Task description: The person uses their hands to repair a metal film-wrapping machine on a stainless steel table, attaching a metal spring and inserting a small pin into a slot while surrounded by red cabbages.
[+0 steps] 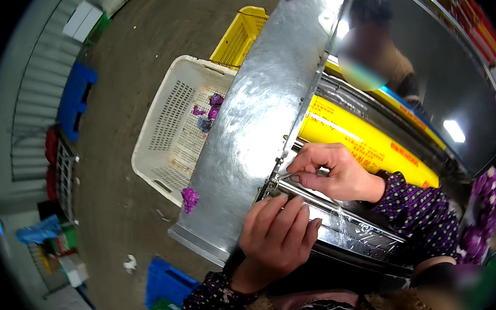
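Two hands at wrapping machine (257, 119): right hand (334, 174) pinches clear film (346, 223) edge; left hand (278, 237) rests flat, holding nothing, on metal roller (303, 194).

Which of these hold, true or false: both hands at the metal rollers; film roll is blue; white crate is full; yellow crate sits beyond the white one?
1. Both hands are at the metal rollers. True: the left hand rests on the rollers and the right hand pinches at their end.
2. The film roll is blue. False: the film roll is yellow.
3. The white crate is full. False: the white crate holds only a few purple scraps.
4. A yellow crate sits beyond the white one. True: the yellow crate.
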The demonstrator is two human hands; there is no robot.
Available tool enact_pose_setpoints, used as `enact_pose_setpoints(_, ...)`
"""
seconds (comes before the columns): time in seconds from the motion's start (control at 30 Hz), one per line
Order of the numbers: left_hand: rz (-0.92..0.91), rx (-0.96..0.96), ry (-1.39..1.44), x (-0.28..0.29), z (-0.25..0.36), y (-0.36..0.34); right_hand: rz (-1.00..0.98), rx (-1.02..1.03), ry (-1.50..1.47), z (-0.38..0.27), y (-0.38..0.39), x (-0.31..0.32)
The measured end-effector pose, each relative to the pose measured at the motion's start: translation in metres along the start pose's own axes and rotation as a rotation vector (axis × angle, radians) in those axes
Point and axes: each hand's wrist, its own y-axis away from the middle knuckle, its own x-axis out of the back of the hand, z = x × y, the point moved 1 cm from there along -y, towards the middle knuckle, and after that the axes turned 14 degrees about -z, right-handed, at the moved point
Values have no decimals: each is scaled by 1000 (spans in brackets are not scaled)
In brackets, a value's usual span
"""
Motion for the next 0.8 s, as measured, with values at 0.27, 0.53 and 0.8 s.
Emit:
enact_pose_setpoints(0.27, -21, 393, 120, 16, -22, -9, 93, 1, -331, 12, 3, -11)
enact_pose_setpoints(0.53, -110, 572, 497, 17, -25, -10, 102, -120, -592, 7, 0, -8)
enact_pose_setpoints(0.8, -203, 524, 546, 24, -35, 3, 106, -185, -757, 14, 5, -17)
